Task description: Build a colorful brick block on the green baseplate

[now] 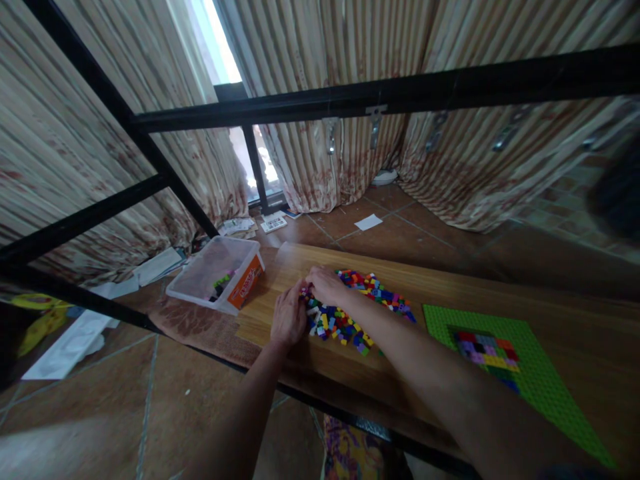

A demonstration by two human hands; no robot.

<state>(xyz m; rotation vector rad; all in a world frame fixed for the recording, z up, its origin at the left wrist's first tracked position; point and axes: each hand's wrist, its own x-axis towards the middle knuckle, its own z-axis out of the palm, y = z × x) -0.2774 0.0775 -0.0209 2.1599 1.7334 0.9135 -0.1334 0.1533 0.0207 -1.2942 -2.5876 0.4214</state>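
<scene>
A loose pile of small, many-coloured building bricks (340,325) lies spread on the wooden board. At its left edge, my left hand (290,313) rests with fingers bent against the bricks. My right hand (325,283) reaches across to the same spot, its fingertips close to those of the left. A small purple or pink brick shows near the fingertips, but whether either hand grips it is hidden. To the right lies a green baseplate (540,373) bearing a block of joined bricks (487,353) in red, pink, yellow and blue, partly behind my right forearm.
A clear plastic box (200,270) with an orange label and a few bricks inside stands left of the pile. Black metal bars (300,103) cross behind the wooden board (400,263). Papers (369,222) lie on the tiled floor, below striped curtains (300,53).
</scene>
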